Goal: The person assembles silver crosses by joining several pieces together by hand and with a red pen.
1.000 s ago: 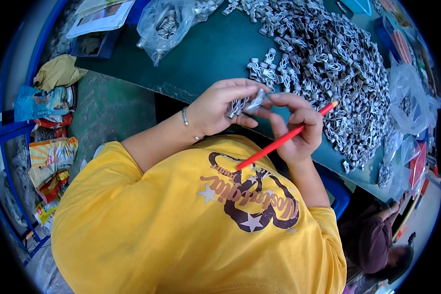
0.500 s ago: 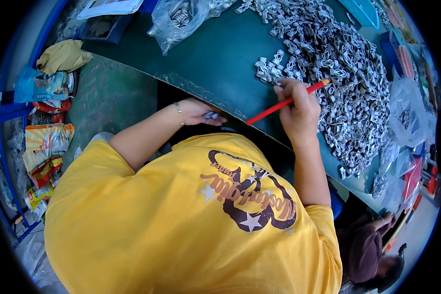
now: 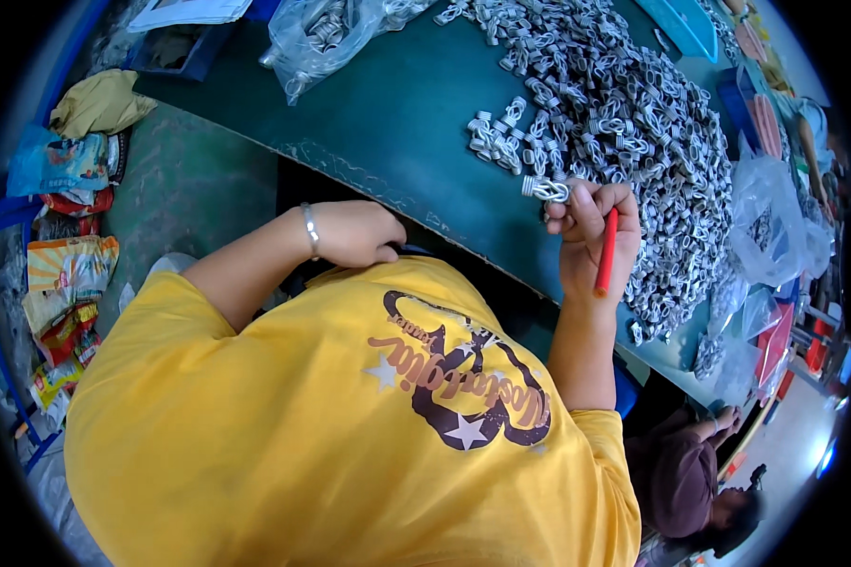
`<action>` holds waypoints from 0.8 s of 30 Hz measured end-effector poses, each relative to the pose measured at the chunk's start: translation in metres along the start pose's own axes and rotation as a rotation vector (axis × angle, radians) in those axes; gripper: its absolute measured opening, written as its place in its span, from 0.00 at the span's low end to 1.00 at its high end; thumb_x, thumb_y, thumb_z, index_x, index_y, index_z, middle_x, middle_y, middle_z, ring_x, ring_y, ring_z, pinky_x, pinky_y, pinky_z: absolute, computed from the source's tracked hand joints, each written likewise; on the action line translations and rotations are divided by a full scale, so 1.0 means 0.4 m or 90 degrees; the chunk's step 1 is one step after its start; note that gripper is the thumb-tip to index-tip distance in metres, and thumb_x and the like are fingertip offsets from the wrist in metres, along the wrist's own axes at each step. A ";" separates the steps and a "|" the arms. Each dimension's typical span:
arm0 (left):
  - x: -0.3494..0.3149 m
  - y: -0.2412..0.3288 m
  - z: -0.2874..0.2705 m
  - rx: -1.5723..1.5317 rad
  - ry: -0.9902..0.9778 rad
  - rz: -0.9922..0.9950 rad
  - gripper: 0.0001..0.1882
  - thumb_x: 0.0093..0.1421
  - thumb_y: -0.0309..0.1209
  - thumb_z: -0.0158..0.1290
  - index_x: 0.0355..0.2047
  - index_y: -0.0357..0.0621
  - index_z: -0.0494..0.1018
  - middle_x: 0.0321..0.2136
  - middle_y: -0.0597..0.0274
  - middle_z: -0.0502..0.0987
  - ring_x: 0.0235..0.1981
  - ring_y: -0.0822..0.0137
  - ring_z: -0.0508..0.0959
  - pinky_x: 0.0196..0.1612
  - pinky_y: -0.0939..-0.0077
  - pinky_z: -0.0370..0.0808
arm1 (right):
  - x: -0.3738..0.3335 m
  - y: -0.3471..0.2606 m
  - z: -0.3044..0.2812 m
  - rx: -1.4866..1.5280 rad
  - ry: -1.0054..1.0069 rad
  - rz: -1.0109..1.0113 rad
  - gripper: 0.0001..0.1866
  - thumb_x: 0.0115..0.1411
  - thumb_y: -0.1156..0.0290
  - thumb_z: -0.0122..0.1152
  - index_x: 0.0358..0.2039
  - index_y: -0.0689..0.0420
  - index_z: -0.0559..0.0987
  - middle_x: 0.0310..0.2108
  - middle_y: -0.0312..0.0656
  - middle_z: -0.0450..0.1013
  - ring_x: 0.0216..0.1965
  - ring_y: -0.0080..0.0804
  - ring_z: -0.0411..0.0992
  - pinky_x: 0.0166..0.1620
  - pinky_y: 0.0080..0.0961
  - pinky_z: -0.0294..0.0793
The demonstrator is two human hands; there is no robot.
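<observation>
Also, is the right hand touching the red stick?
Touching. The head view shows the red stick held in the right hand, its upper end meeting the fingers.

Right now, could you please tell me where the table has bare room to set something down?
The green table is bare between the plastic bag and the metal pieces, down to its near edge. Beyond the right hand, it is crowded.
</observation>
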State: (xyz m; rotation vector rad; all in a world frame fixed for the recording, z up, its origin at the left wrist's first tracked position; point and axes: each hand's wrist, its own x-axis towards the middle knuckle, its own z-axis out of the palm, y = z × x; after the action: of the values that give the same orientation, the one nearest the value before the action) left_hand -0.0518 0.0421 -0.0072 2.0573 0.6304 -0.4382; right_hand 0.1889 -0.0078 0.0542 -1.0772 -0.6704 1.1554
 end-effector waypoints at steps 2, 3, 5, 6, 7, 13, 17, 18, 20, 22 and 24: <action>-0.024 0.045 -0.045 0.010 -0.073 0.019 0.18 0.54 0.33 0.50 0.44 0.38 0.67 0.35 0.51 0.74 0.37 0.55 0.73 0.42 0.71 0.69 | -0.001 0.005 0.000 0.027 -0.016 -0.001 0.10 0.53 0.83 0.53 0.22 0.58 0.61 0.27 0.49 0.71 0.22 0.30 0.72 0.22 0.17 0.73; -0.026 0.060 -0.057 -0.073 0.038 0.103 0.17 0.54 0.30 0.51 0.43 0.37 0.67 0.31 0.54 0.75 0.33 0.59 0.74 0.38 0.73 0.70 | -0.004 0.006 0.003 0.034 -0.027 -0.003 0.11 0.53 0.83 0.53 0.22 0.58 0.61 0.27 0.50 0.71 0.22 0.30 0.72 0.22 0.17 0.72; -0.020 0.103 -0.072 -0.339 0.219 0.162 0.15 0.54 0.25 0.51 0.41 0.35 0.67 0.28 0.57 0.75 0.29 0.66 0.75 0.33 0.78 0.72 | -0.004 0.011 0.007 0.039 -0.060 -0.010 0.11 0.54 0.82 0.52 0.22 0.58 0.61 0.28 0.51 0.71 0.22 0.29 0.72 0.22 0.17 0.72; -0.008 0.127 -0.075 -0.522 0.285 0.138 0.13 0.53 0.23 0.52 0.40 0.34 0.68 0.28 0.58 0.75 0.29 0.70 0.76 0.32 0.81 0.72 | -0.004 0.013 0.012 0.040 -0.063 -0.009 0.11 0.54 0.82 0.52 0.22 0.58 0.61 0.28 0.51 0.71 0.22 0.29 0.72 0.22 0.17 0.72; 0.015 0.137 -0.071 -0.629 0.367 0.219 0.10 0.54 0.21 0.51 0.38 0.33 0.69 0.27 0.60 0.74 0.29 0.73 0.76 0.32 0.83 0.73 | -0.006 0.015 0.015 0.032 -0.075 -0.016 0.11 0.54 0.82 0.52 0.22 0.58 0.61 0.28 0.52 0.71 0.22 0.28 0.72 0.23 0.17 0.72; 0.035 0.172 -0.092 -0.688 0.367 0.243 0.09 0.54 0.21 0.51 0.36 0.32 0.70 0.28 0.59 0.75 0.27 0.74 0.76 0.31 0.84 0.75 | -0.020 0.023 0.007 0.012 -0.108 -0.036 0.11 0.55 0.82 0.51 0.22 0.58 0.60 0.30 0.53 0.71 0.24 0.27 0.72 0.26 0.18 0.74; 0.040 0.169 -0.086 -0.669 0.382 0.249 0.08 0.54 0.20 0.50 0.36 0.32 0.70 0.28 0.59 0.75 0.28 0.73 0.77 0.32 0.84 0.75 | -0.022 0.031 0.003 0.001 -0.102 -0.036 0.10 0.55 0.82 0.51 0.24 0.58 0.61 0.31 0.52 0.71 0.25 0.27 0.71 0.28 0.18 0.74; 0.041 0.168 -0.084 -0.669 0.381 0.247 0.08 0.54 0.20 0.50 0.36 0.32 0.70 0.28 0.59 0.75 0.28 0.73 0.77 0.32 0.84 0.75 | -0.020 0.037 0.004 -0.062 -0.086 -0.083 0.07 0.56 0.80 0.50 0.27 0.59 0.62 0.32 0.52 0.71 0.26 0.27 0.71 0.31 0.18 0.73; 0.042 0.167 -0.083 -0.704 0.381 0.238 0.08 0.54 0.20 0.50 0.36 0.31 0.69 0.28 0.58 0.74 0.28 0.73 0.77 0.32 0.84 0.75 | -0.015 0.045 0.007 -0.123 -0.070 -0.129 0.06 0.57 0.78 0.50 0.30 0.60 0.62 0.32 0.52 0.71 0.27 0.27 0.71 0.33 0.18 0.72; 0.040 0.167 -0.084 -0.687 0.390 0.239 0.08 0.54 0.20 0.51 0.36 0.31 0.69 0.28 0.58 0.74 0.28 0.73 0.77 0.32 0.84 0.75 | -0.013 0.052 0.010 -0.153 -0.016 -0.223 0.08 0.61 0.71 0.45 0.38 0.61 0.62 0.35 0.52 0.71 0.31 0.28 0.71 0.37 0.20 0.70; 0.039 0.165 -0.084 -0.670 0.399 0.241 0.08 0.54 0.20 0.51 0.35 0.31 0.69 0.28 0.57 0.74 0.28 0.73 0.77 0.32 0.84 0.75 | -0.014 0.051 0.009 -0.221 -0.001 -0.266 0.16 0.63 0.63 0.38 0.41 0.64 0.64 0.34 0.50 0.70 0.30 0.28 0.69 0.35 0.21 0.68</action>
State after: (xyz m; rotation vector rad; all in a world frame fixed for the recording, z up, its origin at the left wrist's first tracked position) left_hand 0.0019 0.0448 0.0462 1.1924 0.6114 0.6767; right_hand 0.1760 -0.0114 0.0372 -1.1525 -1.0683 0.6932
